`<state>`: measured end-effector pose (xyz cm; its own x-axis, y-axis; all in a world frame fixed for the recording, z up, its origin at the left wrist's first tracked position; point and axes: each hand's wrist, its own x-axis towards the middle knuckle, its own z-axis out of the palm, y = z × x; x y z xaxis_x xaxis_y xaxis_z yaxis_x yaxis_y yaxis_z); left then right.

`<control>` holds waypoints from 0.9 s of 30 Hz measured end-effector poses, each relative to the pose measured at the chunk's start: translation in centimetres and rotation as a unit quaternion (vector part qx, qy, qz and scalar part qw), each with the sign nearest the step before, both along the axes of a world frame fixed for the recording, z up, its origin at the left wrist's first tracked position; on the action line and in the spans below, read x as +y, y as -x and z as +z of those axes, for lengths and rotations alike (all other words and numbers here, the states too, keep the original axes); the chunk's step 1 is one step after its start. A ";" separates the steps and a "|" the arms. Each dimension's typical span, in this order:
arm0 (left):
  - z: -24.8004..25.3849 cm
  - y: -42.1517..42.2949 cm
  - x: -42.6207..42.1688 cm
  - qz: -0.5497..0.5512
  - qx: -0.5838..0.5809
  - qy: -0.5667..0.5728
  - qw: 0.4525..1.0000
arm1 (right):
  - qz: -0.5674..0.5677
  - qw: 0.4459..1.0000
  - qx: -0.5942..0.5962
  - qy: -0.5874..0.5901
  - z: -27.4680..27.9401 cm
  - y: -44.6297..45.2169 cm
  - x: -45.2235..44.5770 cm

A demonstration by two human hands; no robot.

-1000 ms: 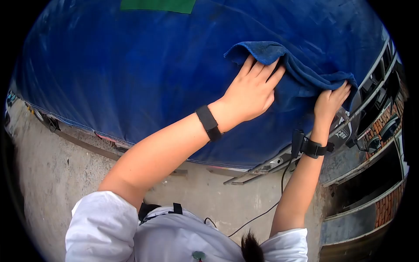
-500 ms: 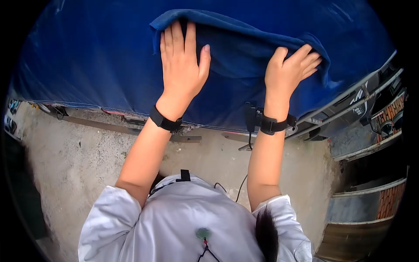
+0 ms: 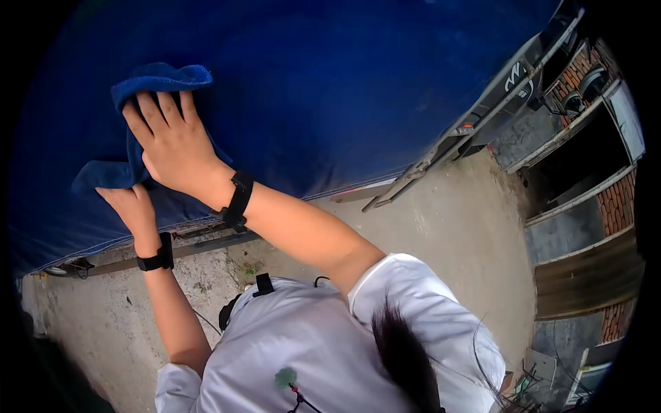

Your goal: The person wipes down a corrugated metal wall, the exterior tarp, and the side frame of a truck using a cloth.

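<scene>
A blue cloth (image 3: 110, 175) lies bunched against a large blue tarpaulin cover (image 3: 310, 89) at the upper left. My right hand (image 3: 175, 144) reaches across to the left and presses flat on the cloth, its fingers stretched and spread. A fold of the cloth covers its fingertips. Lower and farther left, my left hand (image 3: 131, 208) grips the cloth's lower part, with most of its fingers hidden under the fabric. Each wrist wears a black strap.
A stitched hem (image 3: 275, 206) runs along the tarpaulin's lower edge above a concrete floor (image 3: 441, 227). At right are a metal rail (image 3: 441, 155), a dark panel with a white logo (image 3: 516, 82) and brickwork (image 3: 616, 206).
Both hands have moved left with the cloth. The right hand has crossed over beside the left, and the cloth, stretched wide before, is bunched now. The view has turned.
</scene>
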<state>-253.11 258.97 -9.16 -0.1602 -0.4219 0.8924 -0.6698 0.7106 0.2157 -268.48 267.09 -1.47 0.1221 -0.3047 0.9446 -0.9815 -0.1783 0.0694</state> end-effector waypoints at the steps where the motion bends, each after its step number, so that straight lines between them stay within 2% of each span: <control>1: -1.2 -0.1 0.3 -0.012 0.006 -0.019 1.000 | 0.008 1.000 0.009 -0.022 -1.9 -0.4 -0.1; 3: -4.0 0.4 0.8 -0.028 0.021 -0.010 0.999 | 0.014 0.997 0.018 -0.072 -5.4 -0.1 0.8; 6: -8.5 0.8 1.7 -0.026 -0.002 -0.062 0.998 | 0.035 0.993 0.017 -0.109 -12.1 1.5 2.1; 9: -13.4 1.6 2.9 -0.077 -0.021 -0.113 0.990 | -0.019 0.985 -0.008 -0.172 -17.1 4.4 5.4; 10: -12.9 2.5 3.7 -0.111 0.005 -0.112 0.987 | -0.049 0.983 -0.032 -0.174 -17.5 5.3 6.5; 11: -12.2 4.1 4.9 -0.145 0.032 -0.112 0.983 | -0.110 0.986 -0.030 -0.119 -16.3 6.2 7.9; 13: -9.9 7.8 5.8 -0.187 0.043 -0.079 0.978 | -0.177 0.976 -0.066 -0.106 -14.1 8.6 9.5; 14: -8.0 9.9 6.3 -0.160 0.022 -0.039 0.986 | -0.234 0.969 -0.045 -0.068 -11.6 10.2 10.2; 15: -5.6 12.1 6.8 -0.132 0.003 0.001 0.991 | -0.258 0.964 -0.043 -0.044 -9.5 11.9 10.8; 18: 0.6 18.1 9.6 -0.169 0.022 0.036 0.985 | -0.322 0.944 -0.042 0.056 -1.8 16.5 13.6; 20: 3.2 21.5 11.8 -0.202 0.016 0.072 0.977 | -0.346 0.934 -0.053 0.076 1.6 20.2 16.2; 23: 5.7 25.7 15.3 -0.279 -0.031 0.088 0.956 | -0.380 0.918 -0.084 0.079 1.9 26.9 19.4; 24: 5.8 26.9 16.5 -0.285 -0.047 0.082 0.954 | -0.343 0.929 -0.089 0.105 0.8 29.4 20.2; 27: 4.3 29.2 18.9 -0.298 -0.088 0.015 0.950 | -0.329 0.938 -0.076 0.076 -1.9 30.5 22.8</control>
